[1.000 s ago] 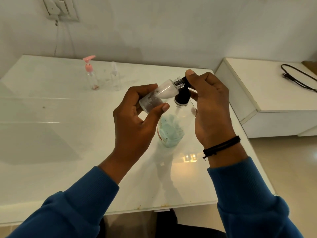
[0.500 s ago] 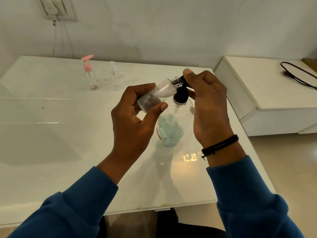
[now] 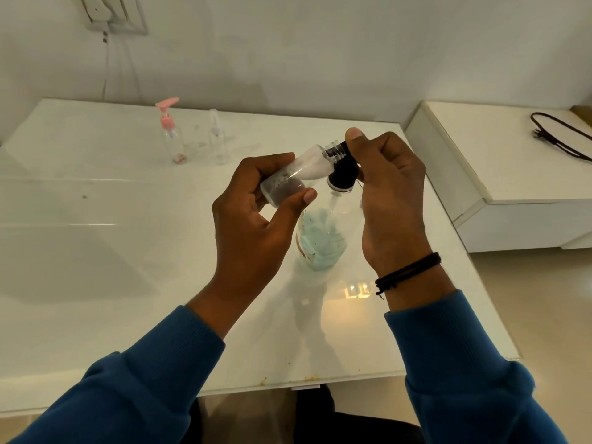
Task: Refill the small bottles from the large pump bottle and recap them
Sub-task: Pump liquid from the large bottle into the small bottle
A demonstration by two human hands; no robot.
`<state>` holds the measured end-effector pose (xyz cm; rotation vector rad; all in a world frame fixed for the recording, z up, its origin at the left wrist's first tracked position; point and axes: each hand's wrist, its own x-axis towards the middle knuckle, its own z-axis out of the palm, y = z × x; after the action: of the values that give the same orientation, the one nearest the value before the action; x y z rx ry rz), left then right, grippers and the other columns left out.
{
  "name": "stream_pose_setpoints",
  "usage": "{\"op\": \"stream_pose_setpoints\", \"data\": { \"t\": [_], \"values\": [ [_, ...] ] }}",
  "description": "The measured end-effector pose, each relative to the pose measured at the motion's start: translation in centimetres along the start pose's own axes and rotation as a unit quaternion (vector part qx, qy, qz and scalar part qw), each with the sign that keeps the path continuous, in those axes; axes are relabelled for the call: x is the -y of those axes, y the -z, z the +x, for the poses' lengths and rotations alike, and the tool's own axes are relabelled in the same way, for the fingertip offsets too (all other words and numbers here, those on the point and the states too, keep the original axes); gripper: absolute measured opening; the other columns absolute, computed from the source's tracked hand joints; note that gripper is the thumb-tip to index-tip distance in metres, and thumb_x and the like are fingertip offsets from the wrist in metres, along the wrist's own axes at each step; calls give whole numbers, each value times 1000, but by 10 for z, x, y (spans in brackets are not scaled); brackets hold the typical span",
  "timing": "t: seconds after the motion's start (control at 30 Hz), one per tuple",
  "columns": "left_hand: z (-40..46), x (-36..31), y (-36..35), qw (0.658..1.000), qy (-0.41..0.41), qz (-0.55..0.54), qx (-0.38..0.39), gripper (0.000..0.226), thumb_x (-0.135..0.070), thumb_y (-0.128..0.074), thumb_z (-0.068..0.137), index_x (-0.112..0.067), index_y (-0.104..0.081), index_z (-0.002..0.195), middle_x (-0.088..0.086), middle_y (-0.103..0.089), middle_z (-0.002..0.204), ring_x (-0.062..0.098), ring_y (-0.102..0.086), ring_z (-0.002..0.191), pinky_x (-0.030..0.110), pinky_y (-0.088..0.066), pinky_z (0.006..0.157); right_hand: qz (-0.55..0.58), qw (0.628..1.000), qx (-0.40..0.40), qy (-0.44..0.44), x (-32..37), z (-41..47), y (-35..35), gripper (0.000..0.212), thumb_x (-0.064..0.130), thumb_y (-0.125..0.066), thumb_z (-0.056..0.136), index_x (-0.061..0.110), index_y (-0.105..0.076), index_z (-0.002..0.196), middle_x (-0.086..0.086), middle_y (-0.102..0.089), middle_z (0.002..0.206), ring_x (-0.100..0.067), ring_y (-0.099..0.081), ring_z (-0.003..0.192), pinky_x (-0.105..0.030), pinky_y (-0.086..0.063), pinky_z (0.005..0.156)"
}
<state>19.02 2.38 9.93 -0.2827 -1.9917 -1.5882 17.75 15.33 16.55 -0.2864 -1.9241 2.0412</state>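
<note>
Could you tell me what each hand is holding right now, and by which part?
The left hand grips the small bottle around its lower body. The right hand grips the large pump bottle's black pump head.

Light: dim, warm indoor.
Glare: lamp reflection on the glass tabletop.
Shadows: soft, beneath the forearms.
Edges: wide-angle bending.
Focus: mildly soft throughout.

White wall w/ socket; white cabinet right, beige floor.

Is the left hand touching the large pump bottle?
Apart. The head view shows the left hand gripping only the small bottle, lifted above the large pump bottle standing on the table.
</note>
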Motion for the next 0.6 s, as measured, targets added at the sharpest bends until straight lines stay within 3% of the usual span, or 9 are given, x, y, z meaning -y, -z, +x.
{"op": "stream_pose_setpoints", "data": {
  "t": [0.1,0.2,0.3,0.47,0.6],
  "values": [
    [-1,0,2,1000,-1,-4,1,41,-18,-79,87,-17,-58,122,-25,-57,114,-9,-59,108,9,-50,87,-10,1000,5,9,-1,0,0,33,19,-66,97,17,-53,67,-3,-59,73,-13,-55,71,-12,-49,65],
    [0,-1,2,1000,-8,-5,-1,41,-17,-79,87,-15,-58,122,-24,-57,114,-9,-59,108,8,-49,86,-15,1000,9,-19,7,-1,2,33,23,-65,97,16,-52,68,-14,-64,86,-9,-57,74,-13,-45,57],
    [1,-4,2,1000,-6,-12,-3,41,-17,-79,87,-16,-58,121,-22,-58,115,-6,-60,108,9,-50,86,-11,1000,7,-28,11,-2,3,34,25,-65,97,16,-50,69,-22,-66,99,-13,-59,80,-21,-42,62],
    [-1,-2,3,1000,9,-25,3,40,-17,-79,87,-13,-60,122,-21,-60,114,-2,-62,108,12,-51,87,-6,1000,3,-17,4,-1,3,36,22,-66,97,17,-51,65,-4,-65,77,-5,-59,68,-10,-47,56],
    [0,-3,2,1000,6,-22,4,40,-18,-79,87,-17,-58,121,-21,-59,115,-4,-61,108,10,-50,86,-7,999,17,-39,10,-3,4,34,24,-66,97,17,-52,67,-6,-65,86,-8,-59,76,-23,-43,66]
  ]
}}
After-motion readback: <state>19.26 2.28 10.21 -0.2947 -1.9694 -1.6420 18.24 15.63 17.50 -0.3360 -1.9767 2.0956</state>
